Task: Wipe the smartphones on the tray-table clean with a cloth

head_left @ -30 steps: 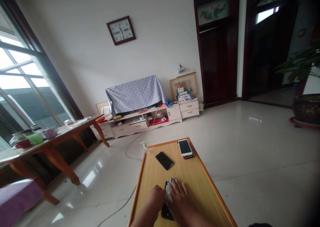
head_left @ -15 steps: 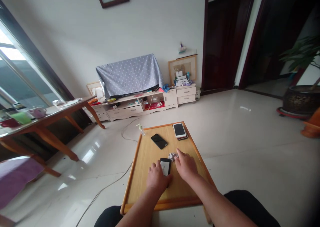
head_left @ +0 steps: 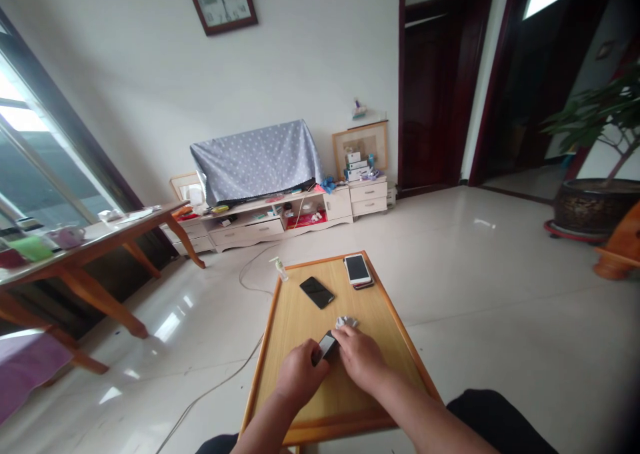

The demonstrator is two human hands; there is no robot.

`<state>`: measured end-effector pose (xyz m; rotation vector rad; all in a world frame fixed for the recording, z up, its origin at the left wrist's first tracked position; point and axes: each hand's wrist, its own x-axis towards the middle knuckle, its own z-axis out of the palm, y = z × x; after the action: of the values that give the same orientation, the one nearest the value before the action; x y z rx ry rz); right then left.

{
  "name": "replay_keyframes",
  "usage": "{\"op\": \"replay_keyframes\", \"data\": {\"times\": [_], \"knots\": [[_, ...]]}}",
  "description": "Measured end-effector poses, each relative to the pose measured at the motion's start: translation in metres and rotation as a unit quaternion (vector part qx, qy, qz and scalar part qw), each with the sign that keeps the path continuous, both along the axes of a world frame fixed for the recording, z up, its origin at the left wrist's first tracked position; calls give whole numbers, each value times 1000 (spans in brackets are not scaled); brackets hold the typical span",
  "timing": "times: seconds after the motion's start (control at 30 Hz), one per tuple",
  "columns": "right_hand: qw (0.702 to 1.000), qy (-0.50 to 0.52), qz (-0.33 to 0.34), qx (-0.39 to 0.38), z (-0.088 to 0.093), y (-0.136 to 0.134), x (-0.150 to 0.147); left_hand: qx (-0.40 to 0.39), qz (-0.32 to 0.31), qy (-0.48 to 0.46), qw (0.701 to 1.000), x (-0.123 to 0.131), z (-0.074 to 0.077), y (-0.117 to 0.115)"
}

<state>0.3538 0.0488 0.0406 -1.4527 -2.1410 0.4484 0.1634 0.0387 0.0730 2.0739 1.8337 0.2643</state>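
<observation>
A small dark phone (head_left: 326,346) with a pale screen is held tilted over the low wooden table (head_left: 295,387). My left hand (head_left: 301,373) grips its lower left end, thumb and fingers closed round it. At the upper right end, my right hand (head_left: 361,355) has its fingers closed on the phone's edge. A crumpled greyish-white cloth (head_left: 347,322) lies just beyond my right fingertips. Farther up the table rests a larger black phone (head_left: 317,292). Near the far right corner a white tablet (head_left: 357,269) lies on top of another dark device.
A clear pump bottle (head_left: 281,269) stands at the table's far left corner. A cable (head_left: 220,379) runs over the floor to the left. Beyond are a low white cabinet (head_left: 250,234), a wooden dining table (head_left: 90,241) and a potted plant (head_left: 595,201).
The small phone has been raised and tilted between my hands. My right hand has moved from the cloth to the phone, leaving the cloth on the table.
</observation>
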Motion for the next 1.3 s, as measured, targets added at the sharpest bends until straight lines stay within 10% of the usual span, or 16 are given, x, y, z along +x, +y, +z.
{"op": "replay_keyframes", "data": {"times": [0.2,0.33,0.43,0.73,1.3], "knots": [[999,44,27,6,-2,4,-5,33,-22,-206,978,-25,0,-3],[989,145,15,8,-1,8,-4,144,148,-314,927,-44,-7,5],[959,280,-37,-26,-1,15,-2,170,208,-257,928,-57,-24,10],[752,606,-227,-123,-12,66,18,105,111,42,987,-51,-54,-1],[713,614,-330,-76,-32,154,43,93,105,83,987,-49,-47,8]]}}
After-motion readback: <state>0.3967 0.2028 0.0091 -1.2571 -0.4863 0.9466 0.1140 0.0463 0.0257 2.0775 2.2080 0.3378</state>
